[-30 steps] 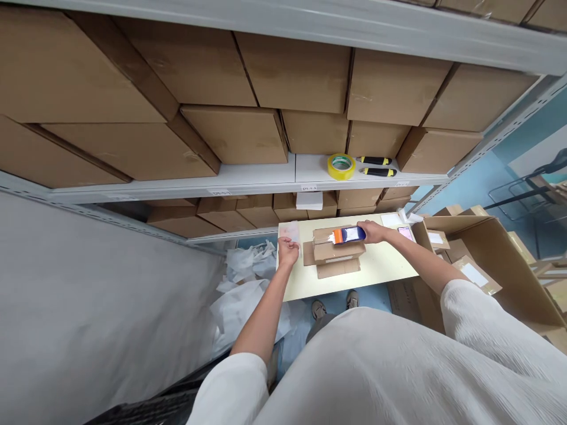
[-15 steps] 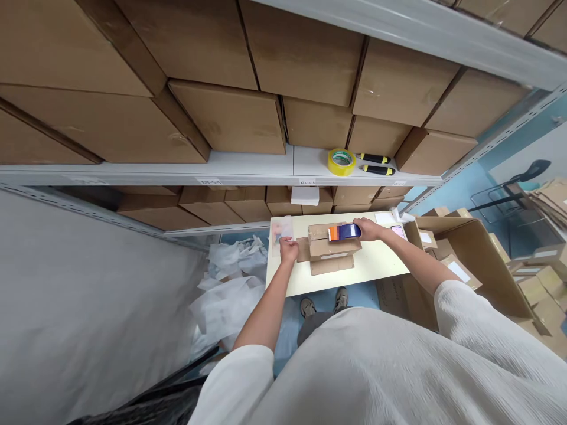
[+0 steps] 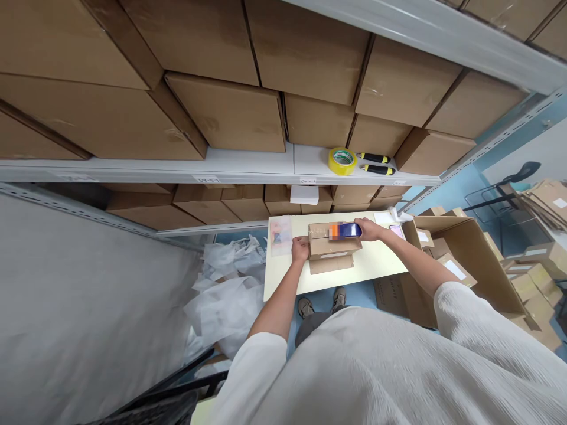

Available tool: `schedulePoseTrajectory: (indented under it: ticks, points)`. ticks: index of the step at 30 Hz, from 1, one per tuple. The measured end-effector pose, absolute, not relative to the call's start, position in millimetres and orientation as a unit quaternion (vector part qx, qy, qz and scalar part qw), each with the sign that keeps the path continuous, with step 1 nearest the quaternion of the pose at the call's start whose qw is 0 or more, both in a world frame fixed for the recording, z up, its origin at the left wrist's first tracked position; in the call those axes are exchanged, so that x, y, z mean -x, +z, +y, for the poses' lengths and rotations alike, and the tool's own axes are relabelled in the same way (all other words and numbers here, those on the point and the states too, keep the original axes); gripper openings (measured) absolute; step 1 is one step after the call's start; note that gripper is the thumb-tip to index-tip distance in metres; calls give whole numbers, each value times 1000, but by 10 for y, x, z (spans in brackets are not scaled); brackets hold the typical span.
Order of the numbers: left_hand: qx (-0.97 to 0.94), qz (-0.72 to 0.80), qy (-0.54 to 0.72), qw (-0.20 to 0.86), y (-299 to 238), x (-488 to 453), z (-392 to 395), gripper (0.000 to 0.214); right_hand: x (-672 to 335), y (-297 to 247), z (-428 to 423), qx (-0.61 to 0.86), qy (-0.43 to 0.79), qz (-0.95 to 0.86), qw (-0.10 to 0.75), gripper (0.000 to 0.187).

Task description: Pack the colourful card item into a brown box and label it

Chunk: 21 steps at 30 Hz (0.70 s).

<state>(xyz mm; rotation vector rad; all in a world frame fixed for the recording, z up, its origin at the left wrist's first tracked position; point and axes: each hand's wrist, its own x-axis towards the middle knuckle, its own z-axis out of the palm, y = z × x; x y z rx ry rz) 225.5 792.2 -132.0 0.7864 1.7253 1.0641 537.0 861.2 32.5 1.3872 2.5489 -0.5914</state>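
A small cardboard box (image 3: 334, 252) sits on a pale yellow tabletop (image 3: 287, 282), with one long flap (image 3: 331, 265) hanging out on the side near me. My left hand (image 3: 300, 249) is closed against the box's left end, and its fingertips are partly hidden there. A blue and orange tape dispenser (image 3: 349, 230) lies across the top of the box. My right hand (image 3: 367, 229) grips it by its right end. A clear plastic bag (image 3: 280, 236) lies flat on the table, left of my left hand.
Shelves of cardboard boxes (image 3: 225, 112) rise in front. On the shelf lie a yellow tape roll (image 3: 342, 161) and two cutter knives (image 3: 378, 169). A phone (image 3: 396, 231) is at the table's right. A large open carton (image 3: 482, 265) stands right; plastic sheeting (image 3: 230, 301) lies left.
My left hand has moved right, against the box's left end. The flap that stuck out there no longer shows. My right hand and the dispenser stay nearly in place.
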Motion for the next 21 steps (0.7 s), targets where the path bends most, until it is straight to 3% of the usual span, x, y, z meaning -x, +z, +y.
schedulePoseTrajectory:
  ticks: [5,9,13,17,19,21]
  points:
    - [-321,705,443,452,-1217,-2260,7863,24,-5372,293,8604,-472,-191,855,98,39]
    - [-380,689,432,441,-1056,-2220,7888,32,-5353,287,8604,-471,-198,855,91,37]
    - [-601,614,368,356,-850,-2255,7947,69,-5348,298,8607,-465,-213,856,75,35]
    - [-758,533,181,329,-739,-2359,8042,132,-5369,290,8614,-455,-219,861,64,38]
    - [-781,522,118,321,-730,-2383,8090,146,-5385,283,8618,-452,-216,863,67,40]
    - [-789,523,85,310,-733,-2385,8124,148,-5401,282,8621,-451,-209,864,78,40]
